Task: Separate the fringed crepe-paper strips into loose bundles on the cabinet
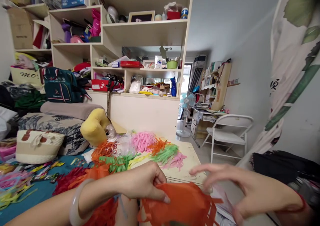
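Note:
An orange fringed piece of tissue paper [182, 202] lies low in the middle of the head view, over my lap. My left hand [147, 181] pinches its upper left edge between thumb and fingers. To the right of the paper, my right hand [240, 186] is apart from it, fingers spread and curved, with nothing held. Cut strips hang from the paper's right side. Its lower part runs out of the frame. More orange fringed paper [105, 209] lies beneath my left forearm.
Fringed bundles in pink [143, 141], green [166, 153] and orange lie on the cream board [192, 152] ahead. Left are a woven bag [38, 147], a yellow cushion [93, 126] and a dark green backpack [62, 86]. A white folding chair [227, 134] stands at the right, before a desk.

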Demonstrator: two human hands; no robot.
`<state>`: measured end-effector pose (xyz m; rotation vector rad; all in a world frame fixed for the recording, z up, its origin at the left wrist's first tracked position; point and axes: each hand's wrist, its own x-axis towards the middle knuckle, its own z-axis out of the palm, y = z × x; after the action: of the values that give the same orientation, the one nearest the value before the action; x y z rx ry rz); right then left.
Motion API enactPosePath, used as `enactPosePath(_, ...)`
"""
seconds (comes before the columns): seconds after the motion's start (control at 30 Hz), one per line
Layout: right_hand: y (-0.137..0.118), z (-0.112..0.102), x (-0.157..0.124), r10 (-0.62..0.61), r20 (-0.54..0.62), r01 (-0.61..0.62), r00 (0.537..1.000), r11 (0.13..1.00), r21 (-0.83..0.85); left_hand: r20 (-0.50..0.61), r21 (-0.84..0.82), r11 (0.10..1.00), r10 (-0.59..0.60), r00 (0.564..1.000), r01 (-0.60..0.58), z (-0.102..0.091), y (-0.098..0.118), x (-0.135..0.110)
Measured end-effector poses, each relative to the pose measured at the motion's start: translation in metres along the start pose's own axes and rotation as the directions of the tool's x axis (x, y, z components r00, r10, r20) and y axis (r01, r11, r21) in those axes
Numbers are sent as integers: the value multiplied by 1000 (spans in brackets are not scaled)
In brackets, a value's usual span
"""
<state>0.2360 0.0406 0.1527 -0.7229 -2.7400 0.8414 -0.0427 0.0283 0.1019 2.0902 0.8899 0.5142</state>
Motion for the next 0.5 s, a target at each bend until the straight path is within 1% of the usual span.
enactPosePath(0.03, -2, 3, 7, -4, -105, 2, 994, 1000, -19, -21, 53, 998, 18, 1000, -16, 1, 4, 0)
enactPosePath(0.07, -3, 9, 16, -10, -178, 4, 984, 999, -34, -39, 107, 994, 31, 999, -27, 2, 8, 0)
enactPosePath(0.1, -3, 16, 27, -10, -205, 1, 979, 999, -43, -56, 154, 988, 40, 998, -31, 2, 11, 0)
enactPosePath(0.17, -1, 33, 48, 33, -126, -40, 992, 998, -50, -78, 201, 979, 42, 996, -26, 2, 13, 1)
enactPosePath(0.23, 3, 44, 61, 90, -69, -95, 994, 993, -71, -59, 173, 985, 27, 998, -17, 1, 8, 0)
enactPosePath(0.3, 7, 46, 64, 127, -95, -138, 987, 984, -115, 0, 72, 997, -16, 1000, 16, -1, -6, -1)
enactPosePath(0.4, 6, 36, 57, 159, -159, -195, 974, 950, -245, 63, -90, 988, -117, 991, 122, 2, -36, -6)
enactPosePath(0.43, 5, 31, 54, 178, -177, -226, 968, 926, -302, 60, -103, 984, -138, 989, 143, 3, -46, -8)
enactPosePath(0.47, 3, 27, 51, 198, -195, -257, 961, 897, -360, 41, -72, 987, -141, 989, 144, 5, -55, -11)
enactPosePath(0.5, 1, 23, 48, 218, -211, -289, 953, 864, -414, 19, 11, 991, -131, 991, 131, 7, -63, -14)
